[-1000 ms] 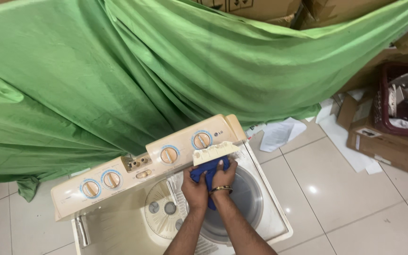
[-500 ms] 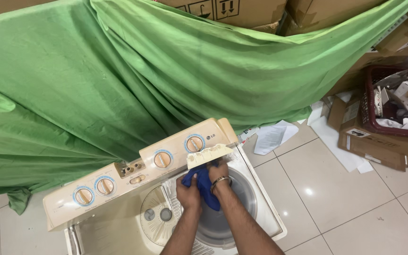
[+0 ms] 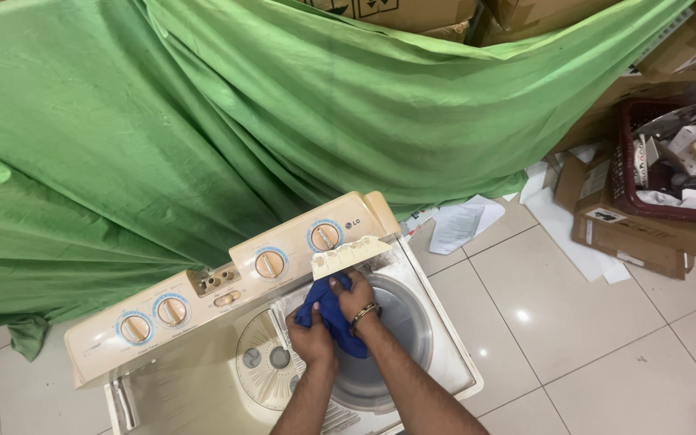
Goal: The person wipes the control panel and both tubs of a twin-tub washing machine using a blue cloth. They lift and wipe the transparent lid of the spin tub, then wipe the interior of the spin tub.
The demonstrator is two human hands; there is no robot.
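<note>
Hands meet over the spin tub (image 3: 400, 338) of a twin-tub washing machine (image 3: 203, 354): left hand (image 3: 312, 340) nearer, fingers curled into a blue cloth (image 3: 333, 318). Right hand (image 3: 354, 294) grips the cloth's far end, fingers closed round it. Cloth's long axis runs from the left hand up toward the control panel (image 3: 235, 290), green drape (image 3: 203, 129) beyond.

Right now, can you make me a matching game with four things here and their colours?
Things:
1. cloth held by the left hand and the right hand
2. big sheet hanging behind the washing machine
3. basket at the right
4. dials on the washing machine's panel

Colours:
A. dark red
B. orange with a blue ring
C. blue
D. green

Pairs: 1-C, 2-D, 3-A, 4-B
</note>
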